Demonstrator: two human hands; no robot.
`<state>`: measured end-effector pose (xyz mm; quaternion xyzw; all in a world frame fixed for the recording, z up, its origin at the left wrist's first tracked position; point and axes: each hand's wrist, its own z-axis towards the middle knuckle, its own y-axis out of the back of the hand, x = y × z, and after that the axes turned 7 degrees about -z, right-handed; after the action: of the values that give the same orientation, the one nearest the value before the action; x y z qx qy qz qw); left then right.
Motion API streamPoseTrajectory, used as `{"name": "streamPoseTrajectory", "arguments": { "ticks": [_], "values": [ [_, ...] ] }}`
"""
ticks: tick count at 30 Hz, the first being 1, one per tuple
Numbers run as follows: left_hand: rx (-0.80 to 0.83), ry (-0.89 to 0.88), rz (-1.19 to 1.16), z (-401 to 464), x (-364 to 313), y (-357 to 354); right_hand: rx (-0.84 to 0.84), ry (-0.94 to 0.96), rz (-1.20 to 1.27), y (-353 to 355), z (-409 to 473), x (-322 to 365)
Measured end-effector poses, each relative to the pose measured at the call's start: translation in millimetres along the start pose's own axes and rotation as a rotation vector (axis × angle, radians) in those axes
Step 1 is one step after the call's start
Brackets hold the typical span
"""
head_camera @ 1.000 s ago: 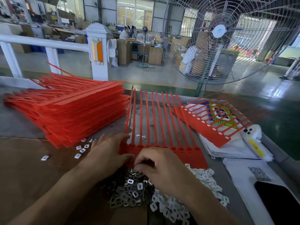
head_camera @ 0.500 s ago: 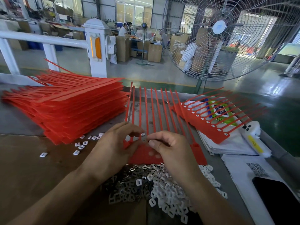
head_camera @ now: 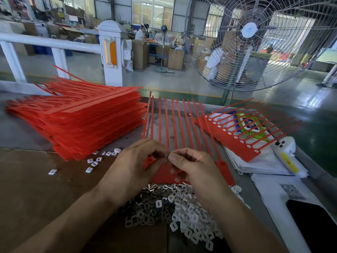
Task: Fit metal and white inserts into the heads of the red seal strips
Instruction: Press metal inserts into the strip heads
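— Red stack (head_camera: 78, 121) sat far left; the worked red seal strip (head_camera: 175, 136) lay centre, its heads mostly hidden under both hands.
— And the hands?
— Left hand (head_camera: 133, 167) and right hand (head_camera: 193, 167) pinched one tiny insert (head_camera: 166, 155) together, hard to identify, above the loose insert pile (head_camera: 175, 209).

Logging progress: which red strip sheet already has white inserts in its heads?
The red sheet on the right, lying on the papers: white inserts line its heads.
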<state>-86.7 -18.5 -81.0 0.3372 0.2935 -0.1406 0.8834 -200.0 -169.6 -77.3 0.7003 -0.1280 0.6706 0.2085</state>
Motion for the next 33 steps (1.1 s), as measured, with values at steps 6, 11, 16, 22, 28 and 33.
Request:
{"name": "streamPoseTrajectory", "arguments": {
  "ticks": [6,11,16,22,28,33],
  "values": [
    [0.014,-0.033,0.045,0,-3,1,0.045,-0.036,0.053,1,2,-4],
    [-0.019,-0.004,0.063,2,3,3,-0.014,0.008,-0.086,2,1,-4],
    [-0.096,0.215,0.139,6,22,16,-0.127,0.106,-0.431,6,-1,-6],
    [-0.01,0.473,0.203,7,35,28,-0.118,0.068,-0.537,8,2,-9],
    [0.024,0.532,0.215,6,39,26,-0.103,0.065,-0.582,9,2,-10],
    [0.026,0.549,0.217,3,42,24,-0.089,0.071,-0.6,8,1,-11]
  ]
}}
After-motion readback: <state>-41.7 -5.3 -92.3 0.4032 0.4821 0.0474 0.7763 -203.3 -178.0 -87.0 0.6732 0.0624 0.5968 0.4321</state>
